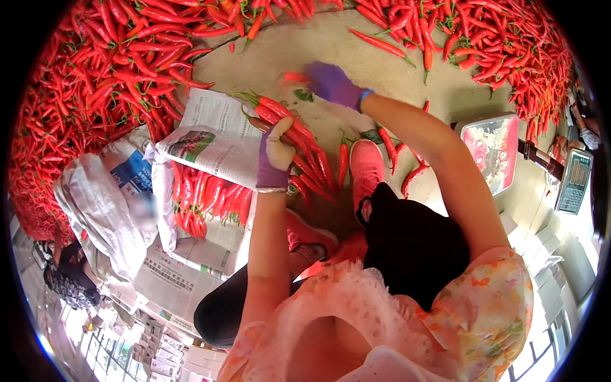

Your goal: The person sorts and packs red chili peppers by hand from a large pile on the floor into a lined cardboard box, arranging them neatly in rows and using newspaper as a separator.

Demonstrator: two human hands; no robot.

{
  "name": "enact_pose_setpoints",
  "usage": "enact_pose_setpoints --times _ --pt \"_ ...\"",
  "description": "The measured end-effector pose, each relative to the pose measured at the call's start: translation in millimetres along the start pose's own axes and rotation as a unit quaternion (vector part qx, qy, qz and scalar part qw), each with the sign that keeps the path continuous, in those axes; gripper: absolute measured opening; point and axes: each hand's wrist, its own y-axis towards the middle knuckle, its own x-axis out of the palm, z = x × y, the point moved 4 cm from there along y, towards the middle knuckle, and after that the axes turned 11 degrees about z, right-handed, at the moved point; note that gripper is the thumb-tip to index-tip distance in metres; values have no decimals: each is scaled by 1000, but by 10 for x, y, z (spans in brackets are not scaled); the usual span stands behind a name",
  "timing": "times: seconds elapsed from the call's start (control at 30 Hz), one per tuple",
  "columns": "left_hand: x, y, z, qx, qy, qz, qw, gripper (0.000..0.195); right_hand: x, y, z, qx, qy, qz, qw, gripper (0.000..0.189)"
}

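My left hand (275, 155), in a purple glove with a pale palm, grips a bunch of red chili peppers (305, 136), their green stems pointing to the upper left. My right hand (332, 83), in a purple glove, is stretched out above the floor. A blurred red thing (294, 77), probably a pepper, shows at its fingertips; the grip is not clear. Left of my left hand, rows of red chili peppers (210, 196) lie in a container lined with newspaper (212, 129).
Large heaps of red chili peppers (114, 71) lie at the left, top and upper right (506, 52). White woven sacks (105, 215) are beside the container. A scale platform (491, 153) with a keypad display (574, 181) stands at right. Loose peppers lie near my pink shoe (366, 167). Other people are at both edges.
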Motion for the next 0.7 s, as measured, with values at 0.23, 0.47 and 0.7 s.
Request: enact_pose_setpoints --times 0.23,0.47,0.7 --pt "-15 46 141 -47 -72 44 995 25 -34 -835 3 365 422 -222 800 31" --pt "123 -38 145 133 125 -110 977 26 -1146 -230 1038 215 -282 74 932 35" --pt "432 -130 260 -4 40 -31 999 38 -509 -583 652 351 231 -53 906 35"
